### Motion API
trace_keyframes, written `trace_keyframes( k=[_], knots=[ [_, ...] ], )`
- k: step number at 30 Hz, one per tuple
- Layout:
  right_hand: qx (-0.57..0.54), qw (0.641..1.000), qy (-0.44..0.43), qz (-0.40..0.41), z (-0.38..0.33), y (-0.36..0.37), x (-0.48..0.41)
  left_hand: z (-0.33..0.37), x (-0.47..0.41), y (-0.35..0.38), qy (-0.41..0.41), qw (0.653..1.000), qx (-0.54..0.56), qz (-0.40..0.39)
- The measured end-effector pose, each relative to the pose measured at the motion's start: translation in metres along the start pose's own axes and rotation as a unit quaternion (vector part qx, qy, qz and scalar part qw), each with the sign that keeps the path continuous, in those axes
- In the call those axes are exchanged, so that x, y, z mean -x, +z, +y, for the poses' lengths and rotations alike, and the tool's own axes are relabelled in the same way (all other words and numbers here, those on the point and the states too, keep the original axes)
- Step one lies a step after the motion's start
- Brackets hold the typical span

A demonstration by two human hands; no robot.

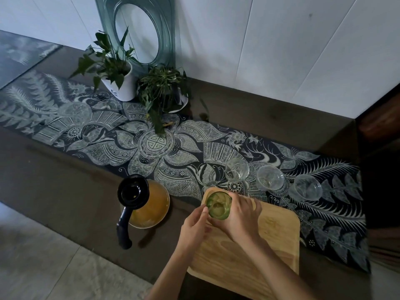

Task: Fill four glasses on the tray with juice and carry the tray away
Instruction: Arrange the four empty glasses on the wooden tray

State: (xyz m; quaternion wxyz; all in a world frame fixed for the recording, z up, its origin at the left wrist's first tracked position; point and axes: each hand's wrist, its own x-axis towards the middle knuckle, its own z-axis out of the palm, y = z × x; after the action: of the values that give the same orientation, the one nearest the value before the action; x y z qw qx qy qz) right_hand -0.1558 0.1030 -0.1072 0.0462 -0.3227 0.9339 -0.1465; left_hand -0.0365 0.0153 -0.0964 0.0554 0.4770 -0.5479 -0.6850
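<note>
- A dark tabletop (65,191) is seen running along a white wall, covered in part by a black-and-white patterned runner (173,152).
- A wooden tray (277,232) is laid at the near edge, partly on the runner, presumably within easy reach for loading.
- A glass jug of orange juice (149,204) with a black lid and handle is stood just left of the tray, handle turned toward the person, judged ready for pouring.
- Two potted plants (112,68) and a round green glass ornament (138,33) are kept at the back, well apart from the work.
- Three clear empty glasses (270,177) are lined up on the runner just beyond the tray, not yet on it.
- A green glass (218,205) is held at the tray's far left corner, apparently being set down; whether its base touches cannot be told.
- The right hand (242,215) is wrapped round it, fingers clamped on its side; the left hand (194,226) steadies it with fingers pressed against the rim.
</note>
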Motion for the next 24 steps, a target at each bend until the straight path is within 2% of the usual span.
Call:
trace_keyframes(
  k=[9,13,16,19,24],
  knots=[
    [-0.003,1.000,-0.005,-0.021,0.004,-0.002,0.005,0.005,0.001,-0.001,0.004,0.999,-0.035,0.015],
    [-0.048,0.998,-0.025,0.022,0.018,-0.016,-0.014,0.019,-0.011,0.000,0.017,0.996,-0.063,0.057],
    [-0.052,0.996,-0.036,0.062,0.038,-0.027,-0.044,0.040,-0.027,0.002,0.051,0.993,-0.091,0.057],
    [-0.001,0.999,-0.020,0.025,0.053,-0.039,-0.076,0.067,-0.046,0.011,0.073,0.988,-0.129,0.039],
    [0.098,0.992,-0.031,-0.069,0.055,-0.047,-0.114,0.095,-0.074,0.035,0.043,0.983,-0.177,-0.007]
  ],
)
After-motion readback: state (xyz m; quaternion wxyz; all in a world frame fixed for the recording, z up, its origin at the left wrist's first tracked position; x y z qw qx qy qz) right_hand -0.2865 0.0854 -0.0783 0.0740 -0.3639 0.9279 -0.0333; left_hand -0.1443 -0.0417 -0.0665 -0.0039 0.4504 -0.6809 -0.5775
